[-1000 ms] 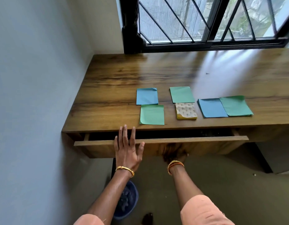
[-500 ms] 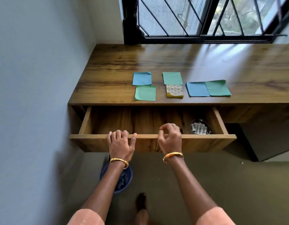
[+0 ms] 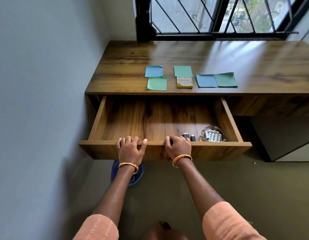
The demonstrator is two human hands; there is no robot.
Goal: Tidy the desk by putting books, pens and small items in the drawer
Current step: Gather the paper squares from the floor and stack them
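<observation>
1. Wood-grain worktop [image 3: 219, 54] under barred window [image 3: 219, 14], grey wall on left.
2. Wide wooden drawer [image 3: 167, 118] pulled out below worktop.
3. Left hand [image 3: 130, 148] curled over drawer front edge, gripping it; right hand [image 3: 179, 147] likewise, just beside.
4. On worktop near front edge: blue square paper [image 3: 153, 71], light green square paper [image 3: 157, 83], teal paper [image 3: 183, 71], small patterned yellow-edged notepad [image 3: 184, 82], blue-and-green overlapped pair [image 3: 217, 80].
5. Drawer front right corner: clear glass dish of batteries [image 3: 213, 135], two small dark items [image 3: 189, 136] beside it.

Salmon sleeves [image 3: 224, 222]; gold bangles [image 3: 128, 166] (right one [image 3: 182, 159] orange-threaded).
</observation>
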